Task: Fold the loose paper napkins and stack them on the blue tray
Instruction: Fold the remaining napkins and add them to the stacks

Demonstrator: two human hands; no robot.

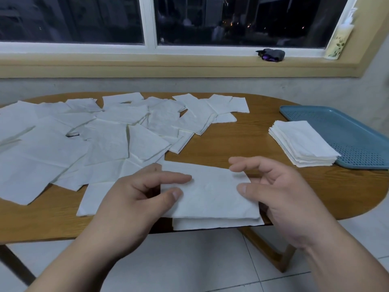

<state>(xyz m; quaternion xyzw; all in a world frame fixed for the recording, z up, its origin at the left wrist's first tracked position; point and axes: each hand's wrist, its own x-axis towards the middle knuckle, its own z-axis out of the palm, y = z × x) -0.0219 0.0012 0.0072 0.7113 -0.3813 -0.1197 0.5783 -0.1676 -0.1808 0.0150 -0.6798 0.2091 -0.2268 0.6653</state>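
The folded napkin [210, 194] lies at the near edge of the tabletop [231, 140]. The left hand [130, 199] presses it with forefinger and thumb laid flat, and the right hand [280, 192] pinches its right edge. Loose napkins [105, 140] spread to the left. A folded stack [303, 142] overlaps the left rim of the blue tray [345, 127].

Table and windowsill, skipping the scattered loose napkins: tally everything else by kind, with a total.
Blue tray: 1
Stack of folded napkins: 1
Napkin being folded: 1
Hands: 2, left hand and right hand
Pump bottle: 1
Dark cloth bundle: 1
Total: 7
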